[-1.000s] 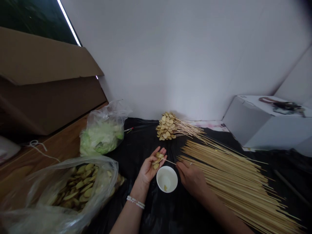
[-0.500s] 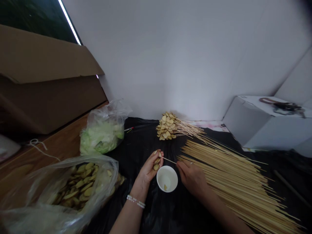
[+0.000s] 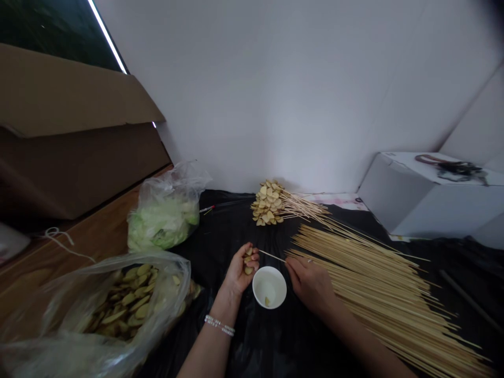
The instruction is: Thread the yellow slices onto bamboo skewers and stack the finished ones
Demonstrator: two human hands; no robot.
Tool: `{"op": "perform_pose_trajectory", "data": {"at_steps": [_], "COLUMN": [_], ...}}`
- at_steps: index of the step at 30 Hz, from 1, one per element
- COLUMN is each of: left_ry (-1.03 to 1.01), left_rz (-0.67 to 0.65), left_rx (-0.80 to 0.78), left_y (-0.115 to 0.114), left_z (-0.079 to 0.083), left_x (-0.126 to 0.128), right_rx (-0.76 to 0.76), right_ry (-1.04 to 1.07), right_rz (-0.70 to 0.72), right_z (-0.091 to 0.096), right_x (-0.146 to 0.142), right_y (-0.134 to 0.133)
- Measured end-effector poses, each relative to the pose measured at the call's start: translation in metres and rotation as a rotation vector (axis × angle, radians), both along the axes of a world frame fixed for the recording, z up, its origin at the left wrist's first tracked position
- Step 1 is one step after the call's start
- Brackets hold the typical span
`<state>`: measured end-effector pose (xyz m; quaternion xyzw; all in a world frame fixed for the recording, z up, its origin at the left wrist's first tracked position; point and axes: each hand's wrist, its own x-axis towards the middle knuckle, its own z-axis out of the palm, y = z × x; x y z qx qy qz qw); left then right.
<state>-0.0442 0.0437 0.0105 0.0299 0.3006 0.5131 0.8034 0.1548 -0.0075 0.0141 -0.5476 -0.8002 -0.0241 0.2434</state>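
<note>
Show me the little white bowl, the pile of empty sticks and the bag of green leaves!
white bowl [image 3: 272, 285]: head view, bare inside.
pile of empty sticks [image 3: 378, 283]: head view, middle of pile.
bag of green leaves [image 3: 165, 223]: head view, middle of bag.

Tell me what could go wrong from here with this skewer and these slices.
1. The bamboo skewer in the right hand points at the left hand, curled round potato slices; a slip might prick a finger.
2. Several slices sit loosely in that palm, so one may drop into the white bowl beside it.
3. The right forearm lies beside the pile of bare skewers and could scatter them.
</note>
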Motion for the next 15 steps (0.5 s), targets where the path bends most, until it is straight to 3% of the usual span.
{"op": "perform_pose_trajectory", "data": {"at_steps": [7,15], "left_ry": [-0.046,0.007], "left_rz": [0.012,0.041], "left_rx": [0.077,0.097], "left_y": [-0.0032,-0.0026], "left_z": [0.0016,0.0034], "left_x": [0.0002,0.0055], "right_rx": [-0.008,0.090], "right_ry": [0.000,0.036], "right_rz": [0.012,0.002], "right_z": [0.0005,-0.0022], "right_x": [-0.0002,0.0019], "right_y": [-0.0002,0.0020]}}
